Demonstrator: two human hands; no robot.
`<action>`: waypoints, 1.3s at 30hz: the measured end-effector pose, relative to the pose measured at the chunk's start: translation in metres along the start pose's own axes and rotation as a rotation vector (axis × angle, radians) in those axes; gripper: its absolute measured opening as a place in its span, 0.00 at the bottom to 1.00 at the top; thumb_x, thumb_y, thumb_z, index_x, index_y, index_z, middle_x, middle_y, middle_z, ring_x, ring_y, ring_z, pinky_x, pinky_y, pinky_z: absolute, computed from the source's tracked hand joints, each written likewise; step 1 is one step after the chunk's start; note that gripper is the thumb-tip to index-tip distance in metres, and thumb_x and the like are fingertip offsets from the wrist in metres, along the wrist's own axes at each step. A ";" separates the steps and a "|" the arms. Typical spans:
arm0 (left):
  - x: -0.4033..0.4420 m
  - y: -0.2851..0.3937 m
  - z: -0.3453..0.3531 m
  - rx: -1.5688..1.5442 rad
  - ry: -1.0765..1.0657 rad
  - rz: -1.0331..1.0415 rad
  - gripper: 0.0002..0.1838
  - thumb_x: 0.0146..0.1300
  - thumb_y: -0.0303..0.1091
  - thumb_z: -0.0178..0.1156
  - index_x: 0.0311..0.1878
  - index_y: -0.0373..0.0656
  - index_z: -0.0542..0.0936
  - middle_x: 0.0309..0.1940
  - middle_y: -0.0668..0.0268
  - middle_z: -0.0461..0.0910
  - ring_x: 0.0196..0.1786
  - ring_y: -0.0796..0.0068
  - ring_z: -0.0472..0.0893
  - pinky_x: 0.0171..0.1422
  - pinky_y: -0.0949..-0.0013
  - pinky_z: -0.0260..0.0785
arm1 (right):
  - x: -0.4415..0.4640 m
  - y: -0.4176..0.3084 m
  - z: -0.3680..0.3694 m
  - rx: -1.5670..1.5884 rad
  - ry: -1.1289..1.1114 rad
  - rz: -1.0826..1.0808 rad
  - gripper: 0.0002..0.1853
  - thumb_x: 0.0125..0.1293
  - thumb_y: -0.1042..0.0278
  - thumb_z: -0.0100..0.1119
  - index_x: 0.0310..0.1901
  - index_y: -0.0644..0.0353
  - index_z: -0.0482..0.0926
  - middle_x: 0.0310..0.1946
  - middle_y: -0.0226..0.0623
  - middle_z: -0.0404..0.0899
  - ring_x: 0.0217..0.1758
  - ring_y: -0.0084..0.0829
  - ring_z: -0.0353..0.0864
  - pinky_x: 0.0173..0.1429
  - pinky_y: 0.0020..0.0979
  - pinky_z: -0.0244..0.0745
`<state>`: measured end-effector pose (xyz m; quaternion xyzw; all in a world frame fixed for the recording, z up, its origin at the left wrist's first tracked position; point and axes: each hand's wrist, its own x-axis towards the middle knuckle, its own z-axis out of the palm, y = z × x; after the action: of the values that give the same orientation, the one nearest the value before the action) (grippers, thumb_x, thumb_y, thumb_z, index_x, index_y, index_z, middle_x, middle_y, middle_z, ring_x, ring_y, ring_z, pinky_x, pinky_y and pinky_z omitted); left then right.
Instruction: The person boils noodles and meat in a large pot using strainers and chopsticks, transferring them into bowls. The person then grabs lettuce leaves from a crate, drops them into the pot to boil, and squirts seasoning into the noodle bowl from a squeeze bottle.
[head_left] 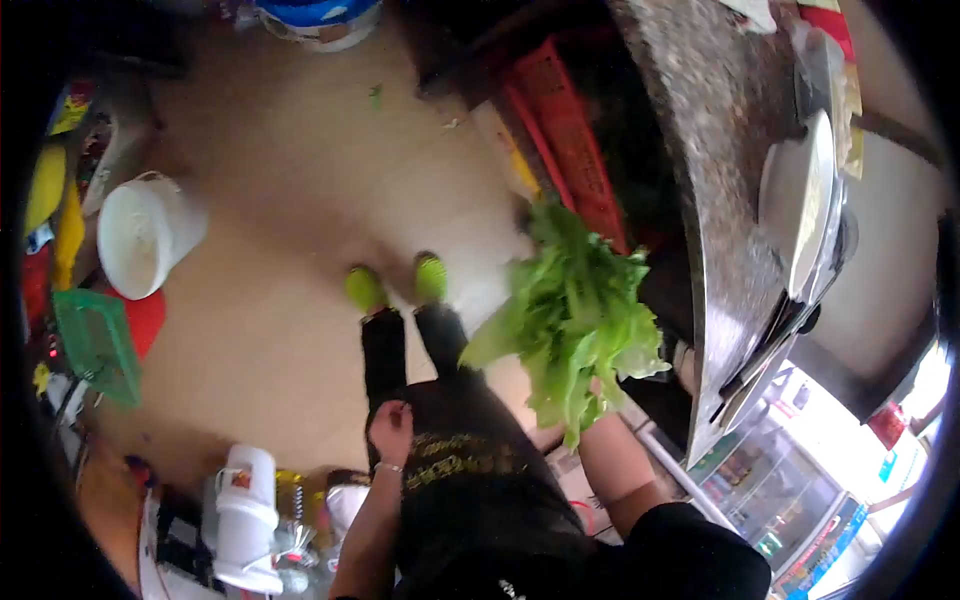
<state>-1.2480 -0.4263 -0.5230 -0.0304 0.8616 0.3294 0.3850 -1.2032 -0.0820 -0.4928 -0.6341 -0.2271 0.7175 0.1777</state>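
A big bunch of leafy green lettuce (572,315) hangs out in front of my right side, its leaves spread and drooping. My right hand (598,398) grips it at the near end, and the leaves cover most of the fingers. Close to my thigh, in front of the black apron (470,465), my left hand (392,428) is loosely curled with nothing visible in it. Between the lettuce and the stone counter (690,130) there is a small gap.
Red crates (575,140) stand under the counter on the right. Bowls (805,205) and knives (765,355) lie on top. A white bucket (140,235), a green basket (98,345) and stacked white tubs (247,520) line the left. A blue-and-white bucket (320,20) stands ahead.
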 end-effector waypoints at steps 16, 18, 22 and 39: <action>-0.021 -0.032 -0.059 -0.372 -0.313 -0.085 0.05 0.58 0.27 0.60 0.36 0.37 0.76 0.33 0.66 0.77 0.37 0.75 0.74 0.46 0.72 0.68 | -0.250 -0.321 -0.117 -0.084 0.176 -0.285 0.35 0.61 0.46 0.56 0.64 0.58 0.63 0.61 0.38 0.68 0.60 0.34 0.70 0.61 0.35 0.68; -0.023 0.010 -0.074 -0.268 -0.349 -0.008 0.04 0.57 0.26 0.60 0.35 0.38 0.77 0.33 0.67 0.77 0.38 0.75 0.74 0.47 0.72 0.67 | -0.267 -0.380 -0.153 -0.108 0.263 -0.358 0.35 0.61 0.45 0.57 0.65 0.58 0.63 0.61 0.38 0.68 0.60 0.34 0.70 0.61 0.35 0.68; -0.025 0.019 -0.079 -0.314 -0.350 -0.039 0.03 0.57 0.26 0.59 0.34 0.39 0.77 0.32 0.68 0.77 0.38 0.76 0.74 0.47 0.72 0.67 | -0.281 -0.452 -0.217 0.012 0.318 -0.376 0.31 0.63 0.41 0.54 0.60 0.54 0.69 0.54 0.39 0.74 0.56 0.34 0.74 0.59 0.37 0.70; -0.055 -0.007 -0.067 -0.330 -0.236 0.005 0.08 0.57 0.32 0.62 0.37 0.39 0.77 0.29 0.67 0.78 0.34 0.76 0.76 0.42 0.71 0.69 | -0.243 -0.144 -0.032 -0.585 -0.435 0.332 0.20 0.67 0.58 0.53 0.57 0.58 0.71 0.46 0.34 0.76 0.45 0.26 0.77 0.49 0.28 0.74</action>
<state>-1.2508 -0.4827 -0.4565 -0.0519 0.7448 0.4683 0.4725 -1.1440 -0.0909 -0.2155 -0.5193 -0.3485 0.7590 -0.1812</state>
